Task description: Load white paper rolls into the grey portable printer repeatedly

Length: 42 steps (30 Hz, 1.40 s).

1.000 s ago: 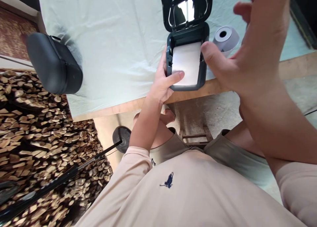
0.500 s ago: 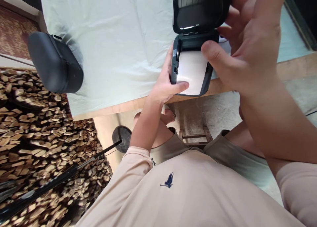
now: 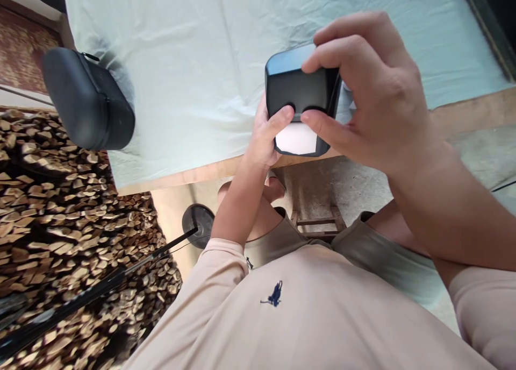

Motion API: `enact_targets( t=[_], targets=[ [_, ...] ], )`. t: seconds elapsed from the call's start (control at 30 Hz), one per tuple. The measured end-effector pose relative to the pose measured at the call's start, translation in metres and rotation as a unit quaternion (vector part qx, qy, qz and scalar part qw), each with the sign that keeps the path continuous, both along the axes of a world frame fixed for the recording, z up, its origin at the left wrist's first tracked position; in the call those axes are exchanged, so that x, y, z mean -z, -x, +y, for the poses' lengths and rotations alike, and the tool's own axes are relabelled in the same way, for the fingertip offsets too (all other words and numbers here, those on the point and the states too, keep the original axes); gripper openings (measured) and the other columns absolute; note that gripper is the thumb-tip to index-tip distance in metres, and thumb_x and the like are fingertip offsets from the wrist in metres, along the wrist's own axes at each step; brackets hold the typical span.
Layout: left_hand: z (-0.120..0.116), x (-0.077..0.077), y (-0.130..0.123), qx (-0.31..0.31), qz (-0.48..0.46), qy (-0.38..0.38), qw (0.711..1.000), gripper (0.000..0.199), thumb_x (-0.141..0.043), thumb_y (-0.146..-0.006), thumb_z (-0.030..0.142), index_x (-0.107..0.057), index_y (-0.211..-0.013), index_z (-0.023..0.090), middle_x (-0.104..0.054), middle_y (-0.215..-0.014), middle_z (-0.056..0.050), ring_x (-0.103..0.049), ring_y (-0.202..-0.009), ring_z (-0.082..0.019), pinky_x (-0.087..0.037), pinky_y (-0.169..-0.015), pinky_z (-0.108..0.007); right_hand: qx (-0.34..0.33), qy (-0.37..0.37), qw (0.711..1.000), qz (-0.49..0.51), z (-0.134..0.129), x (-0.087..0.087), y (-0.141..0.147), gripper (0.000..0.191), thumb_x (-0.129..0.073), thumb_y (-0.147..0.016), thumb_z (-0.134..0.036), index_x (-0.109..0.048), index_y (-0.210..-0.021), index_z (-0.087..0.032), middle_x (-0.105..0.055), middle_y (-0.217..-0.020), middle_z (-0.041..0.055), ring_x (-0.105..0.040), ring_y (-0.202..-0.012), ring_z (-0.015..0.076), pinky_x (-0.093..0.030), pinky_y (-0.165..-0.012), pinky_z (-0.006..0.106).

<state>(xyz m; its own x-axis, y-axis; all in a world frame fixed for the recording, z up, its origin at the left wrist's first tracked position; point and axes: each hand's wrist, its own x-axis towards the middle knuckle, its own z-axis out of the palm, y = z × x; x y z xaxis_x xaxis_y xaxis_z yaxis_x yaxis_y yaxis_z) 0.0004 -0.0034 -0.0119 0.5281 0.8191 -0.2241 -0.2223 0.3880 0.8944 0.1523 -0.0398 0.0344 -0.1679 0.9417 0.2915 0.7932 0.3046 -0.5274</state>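
A small dark device [image 3: 302, 90] with a glossy blue-black lid is held above the table's front edge, its lid folded down. White paper [image 3: 296, 139] shows below the lid's near edge. My left hand [image 3: 266, 139] grips the device from the left, its thumb on the lid's near edge. My right hand [image 3: 374, 95] is on the right side, thumb at the lid's near edge and fingertips on its far part, so the device sits between thumb and fingers.
A black zippered case [image 3: 91, 101] lies at the left of the cloth-covered table [image 3: 181, 79]. Stacked firewood [image 3: 48, 219] fills the lower left. A round black stand base [image 3: 197, 225] with a pole is on the floor, and a wooden stool [image 3: 318, 222] is under the table.
The device's lid, upright before, has swung down over the paper roll. My right hand has moved left and towards me, now onto the lid. My left thumb has moved up to the lid's edge.
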Motion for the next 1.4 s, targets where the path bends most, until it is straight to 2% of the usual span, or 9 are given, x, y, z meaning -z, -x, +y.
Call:
enact_targets(
  t=[0.2, 0.33, 0.53, 0.67, 0.87, 1.0, 1.23, 1.33, 1.4],
  targets=[
    [-0.003, -0.007, 0.001, 0.001, 0.035, -0.003, 0.999, 0.05, -0.049, -0.066, 0.038, -0.035, -0.111, 0.025, -0.053, -0.095, -0.004, -0.048, -0.1, -0.023, -0.044, -0.072, -0.03, 0.028, 0.034, 0.999, 0.031, -0.004, -0.004, 0.008, 0.043, -0.041, -0.065, -0.03, -0.031, -0.107, -0.029, -0.03, -0.114, -0.0045, -0.035, -0.105, 0.0016, -0.04, -0.078, 0.014],
    [-0.003, -0.008, 0.0, -0.004, 0.047, -0.006, 0.999, 0.04, -0.05, -0.065, 0.037, -0.042, -0.102, 0.022, -0.054, -0.092, -0.004, -0.042, -0.108, -0.023, -0.043, -0.079, -0.03, 0.051, 0.055, 0.996, 0.051, -0.004, -0.005, 0.008, 0.04, -0.043, -0.064, -0.032, -0.034, -0.103, -0.026, -0.033, -0.11, -0.0029, -0.036, -0.103, 0.0027, -0.041, -0.072, 0.013],
    [0.005, -0.004, -0.004, -0.035, 0.032, 0.003, 0.999, 0.045, -0.027, -0.07, 0.052, -0.045, -0.097, 0.022, -0.053, -0.101, 0.003, -0.023, -0.122, -0.018, -0.032, -0.098, -0.03, 0.003, 0.016, 1.0, -0.014, 0.001, -0.006, -0.009, 0.046, -0.044, -0.064, -0.033, -0.034, -0.108, -0.027, -0.029, -0.116, -0.0024, -0.032, -0.11, 0.0047, -0.037, -0.095, 0.021],
    [0.008, 0.005, -0.003, -0.059, 0.038, 0.018, 0.997, 0.033, -0.035, -0.068, 0.048, -0.049, -0.087, 0.025, -0.056, -0.096, 0.006, -0.021, -0.122, -0.017, -0.027, -0.102, -0.028, -0.016, 0.049, 0.998, -0.047, 0.003, -0.005, -0.018, 0.054, -0.047, -0.06, -0.041, -0.031, -0.111, -0.032, -0.029, -0.116, -0.0037, -0.033, -0.11, 0.005, -0.041, -0.09, 0.019],
    [0.008, 0.01, -0.002, -0.07, 0.068, 0.023, 0.995, 0.036, -0.033, -0.071, 0.045, -0.047, -0.094, 0.021, -0.058, -0.093, 0.004, -0.012, -0.125, -0.013, -0.023, -0.104, -0.025, -0.006, 0.081, 0.997, -0.005, 0.004, -0.01, -0.023, 0.049, -0.046, -0.061, -0.044, -0.035, -0.107, -0.033, -0.033, -0.112, -0.0046, -0.037, -0.106, 0.0032, -0.043, -0.086, 0.017],
    [0.01, 0.007, -0.003, -0.085, 0.087, 0.029, 0.992, 0.036, -0.036, -0.071, 0.041, -0.043, -0.102, 0.027, -0.058, -0.091, 0.007, -0.018, -0.123, -0.013, -0.026, -0.102, -0.025, -0.028, 0.094, 0.995, -0.019, 0.006, -0.009, -0.026, 0.054, -0.048, -0.059, -0.042, -0.032, -0.109, -0.035, -0.03, -0.114, -0.0063, -0.035, -0.108, 0.0032, -0.041, -0.091, 0.019],
    [0.011, 0.004, -0.004, -0.041, 0.04, 0.053, 0.997, 0.041, -0.037, -0.07, 0.04, -0.037, -0.11, 0.027, -0.057, -0.094, 0.007, -0.035, -0.115, -0.019, -0.034, -0.095, -0.03, -0.011, 0.086, 0.995, -0.052, 0.006, -0.006, -0.021, 0.057, -0.049, -0.057, -0.044, -0.03, -0.11, -0.036, -0.029, -0.115, -0.0061, -0.035, -0.108, 0.0069, -0.042, -0.09, 0.022],
    [0.009, 0.001, -0.006, -0.042, 0.036, 0.043, 0.998, 0.044, -0.034, -0.071, 0.045, -0.04, -0.108, 0.023, -0.057, -0.094, 0.004, -0.033, -0.116, -0.017, -0.035, -0.095, -0.029, 0.029, 0.031, 0.998, -0.036, 0.004, -0.009, -0.018, 0.051, -0.046, -0.059, -0.044, -0.035, -0.108, -0.031, -0.032, -0.111, -0.0023, -0.04, -0.101, 0.0058, -0.043, -0.079, 0.018],
    [0.007, -0.003, -0.007, -0.039, 0.034, 0.033, 0.998, 0.05, -0.03, -0.071, 0.052, -0.042, -0.106, 0.019, -0.057, -0.094, 0.001, -0.03, -0.118, -0.018, -0.035, -0.096, -0.03, 0.089, 0.011, 0.996, -0.004, 0.003, -0.012, -0.016, 0.048, -0.042, -0.061, -0.048, -0.04, -0.104, -0.027, -0.038, -0.103, -0.0015, -0.044, -0.084, 0.0021, -0.04, -0.066, 0.014]
  ],
)
